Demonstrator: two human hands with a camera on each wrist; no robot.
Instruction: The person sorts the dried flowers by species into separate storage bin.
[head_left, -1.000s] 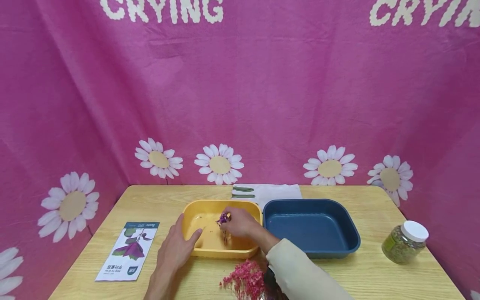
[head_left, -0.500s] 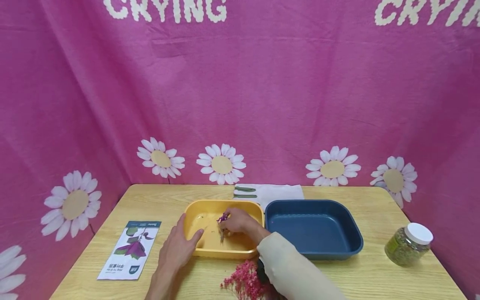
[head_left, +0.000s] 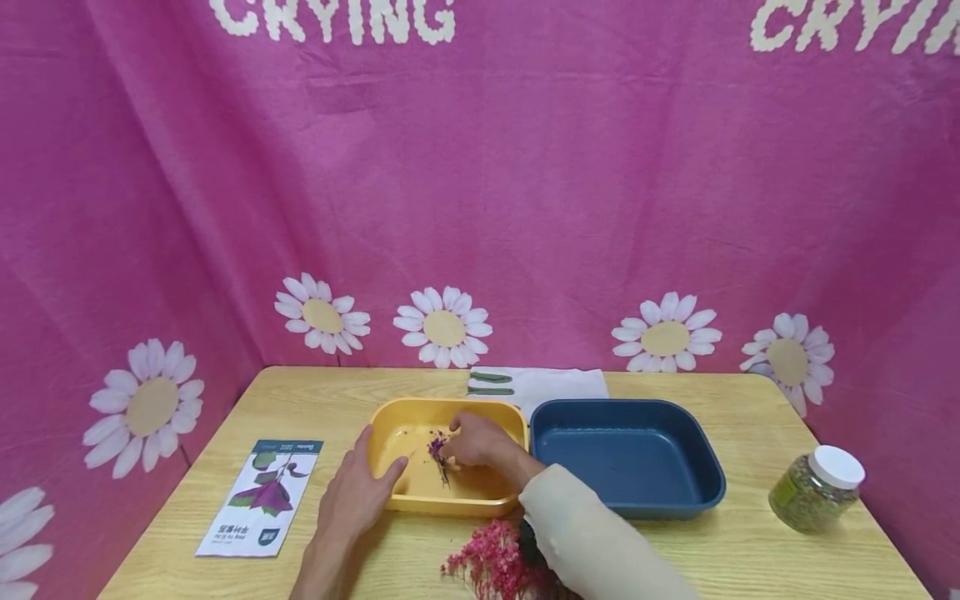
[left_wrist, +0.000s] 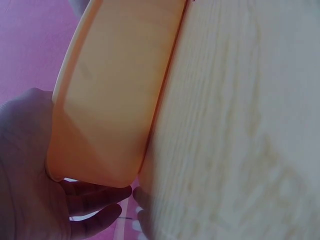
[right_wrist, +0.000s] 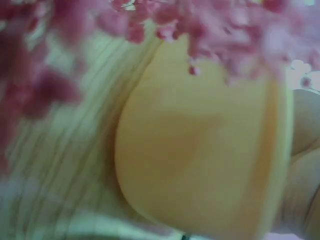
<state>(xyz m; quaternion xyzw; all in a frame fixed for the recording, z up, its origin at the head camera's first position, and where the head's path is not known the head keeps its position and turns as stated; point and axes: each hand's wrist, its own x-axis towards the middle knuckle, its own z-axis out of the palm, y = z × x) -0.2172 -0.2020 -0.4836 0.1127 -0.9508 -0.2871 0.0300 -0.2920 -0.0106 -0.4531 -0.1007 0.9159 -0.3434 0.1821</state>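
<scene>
On the table stands a yellow plastic tray (head_left: 450, 505). My left hand (head_left: 354, 492) holds its left end, thumb over the rim inside and fingers around the outer wall. In the left wrist view those fingers curve past the corner of the tray. Inside the tray a small dried purple flower sprig (head_left: 438, 452) lies with its thin stems pointing toward me. My right hand (head_left: 480, 442) is low in the tray beside it, thumb apart from the fingers and fingertips right at the sprig. In the right wrist view the tray wall hides most of that hand.
Dried pink flowers (head_left: 491, 558) stand in front of the tray, under my right forearm. A dark blue tray (head_left: 626, 510) adjoins on the right. A white-lidded jar (head_left: 813, 492) is far right, a seed packet (head_left: 260, 500) left. Green-handled tools lie on a white cloth (head_left: 558, 383) behind.
The purple sprig was in my right fingers and has come down onto the tray floor. The right thumb and fingers have spread from it. The left hand stays at the tray's end.
</scene>
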